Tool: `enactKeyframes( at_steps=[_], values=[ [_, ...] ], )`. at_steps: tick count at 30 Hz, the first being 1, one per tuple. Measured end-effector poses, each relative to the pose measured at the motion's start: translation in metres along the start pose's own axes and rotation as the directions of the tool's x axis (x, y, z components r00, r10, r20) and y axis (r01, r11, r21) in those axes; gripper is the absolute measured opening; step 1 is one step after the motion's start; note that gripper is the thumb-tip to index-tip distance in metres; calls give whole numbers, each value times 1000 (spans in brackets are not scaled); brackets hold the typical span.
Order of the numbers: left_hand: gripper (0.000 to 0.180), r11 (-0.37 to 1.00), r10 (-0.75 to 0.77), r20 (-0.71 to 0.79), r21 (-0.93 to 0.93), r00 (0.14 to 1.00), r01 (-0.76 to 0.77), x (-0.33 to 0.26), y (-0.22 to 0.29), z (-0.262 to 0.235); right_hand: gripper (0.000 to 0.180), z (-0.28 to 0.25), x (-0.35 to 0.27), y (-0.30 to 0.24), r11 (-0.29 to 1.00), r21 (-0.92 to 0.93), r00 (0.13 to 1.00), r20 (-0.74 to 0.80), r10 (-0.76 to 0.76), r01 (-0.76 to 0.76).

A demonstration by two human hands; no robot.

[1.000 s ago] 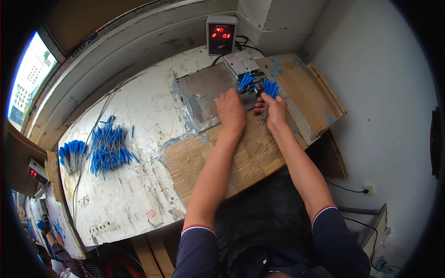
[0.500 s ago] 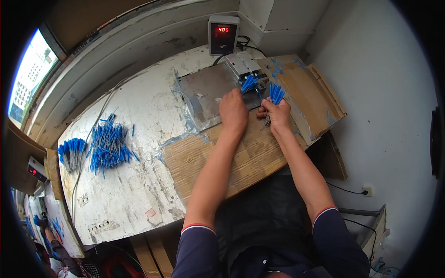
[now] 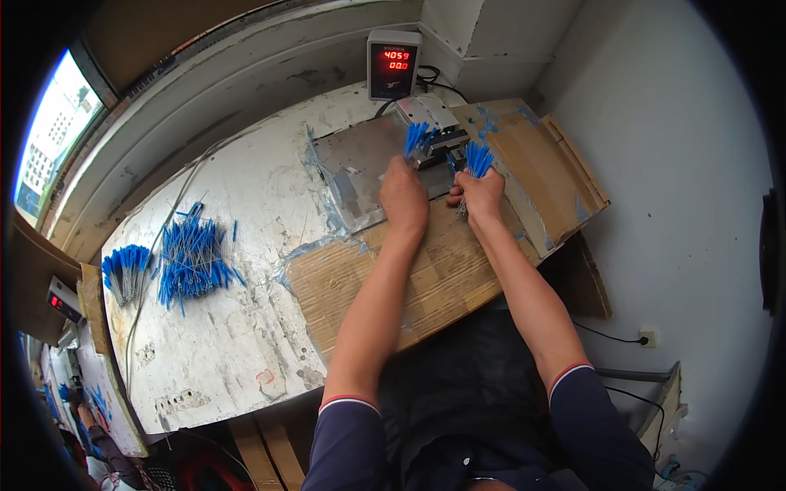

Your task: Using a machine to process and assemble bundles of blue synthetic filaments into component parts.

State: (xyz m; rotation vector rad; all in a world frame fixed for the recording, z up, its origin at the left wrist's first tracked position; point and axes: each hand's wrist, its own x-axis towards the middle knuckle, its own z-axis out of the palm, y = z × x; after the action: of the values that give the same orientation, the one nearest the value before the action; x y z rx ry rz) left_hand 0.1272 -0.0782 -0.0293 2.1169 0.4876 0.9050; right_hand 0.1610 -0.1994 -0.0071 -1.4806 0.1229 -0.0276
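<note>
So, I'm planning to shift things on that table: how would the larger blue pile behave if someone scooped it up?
The larger blue pile would probably shed strays, since its pieces lie crisscrossed with no visible tie. It may also snag on itself, being heaped at many angles. Each piece looks slender, so likely light and bendable.

hand-held bundles: 2; near-table piles: 2; display boxes: 2

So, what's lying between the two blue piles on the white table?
A thin, pale cable runs between the smaller pile and the larger pile, seen in the head view.
</note>
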Motion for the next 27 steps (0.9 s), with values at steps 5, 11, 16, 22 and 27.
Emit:
enactKeyframes(
  at_steps=[5, 11, 16, 22, 27],
  values=[
    [10, 998, 15, -34, -63, 999, -17, -1, -1, 0, 11, 6, 6, 1, 999, -35, 1000, -13, 3, -3],
    [8, 990, 137, -108, 1, 985, -138, 1, 0, 2, 10, 9, 7, 1, 999, 14, 999, -35, 30, -29],
    [10, 988, 146, -62, 51, 987, -143, 0, 0, -1, 8, 9, 0, -3, 982, 149, 993, 16, 115, -116],
    [14, 976, 165, 74, 129, 984, -173, -1, 2, -1, 12, 1, -11, 5, 979, 188, 993, 104, 61, -80],
    [13, 968, 198, 76, 141, 977, -207, -1, 1, -1, 11, -8, -14, 1, 975, 203, 994, 71, 78, -91]
  ],
)
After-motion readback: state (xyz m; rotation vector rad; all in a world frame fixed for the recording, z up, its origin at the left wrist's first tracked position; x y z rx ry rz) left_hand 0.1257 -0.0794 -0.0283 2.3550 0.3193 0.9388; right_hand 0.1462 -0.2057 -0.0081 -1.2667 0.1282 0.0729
